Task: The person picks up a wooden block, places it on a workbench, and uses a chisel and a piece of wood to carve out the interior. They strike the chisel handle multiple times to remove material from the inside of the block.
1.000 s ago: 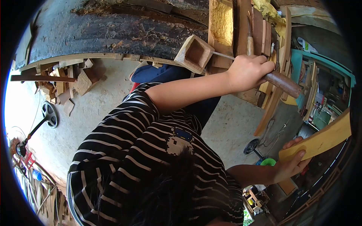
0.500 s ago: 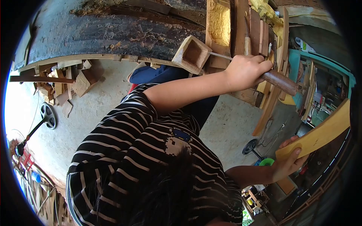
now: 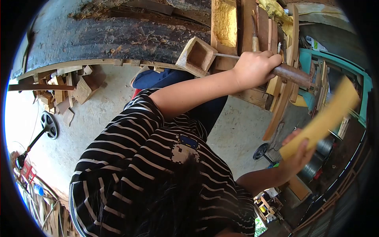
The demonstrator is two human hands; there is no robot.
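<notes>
At the edge of the dark slab (image 3: pixel 114 44), just above the person's blue trouser leg (image 3: pixel 158 80), sits the block (image 3: pixel 185 59): pale, squarish wood, its thick rim framing a darker, reddish-brown, angular hollow. The chisel (image 3: pixel 293 75) meets its right-hand rim, thin grey shaft running back to a stout brown handle. The left hand (image 3: pixel 257 70) holds this, fingers wrapped tight. Lower right, the right hand (image 3: pixel 297 153) grips one end of a raised yellow board (image 3: pixel 325 118), blurred.
</notes>
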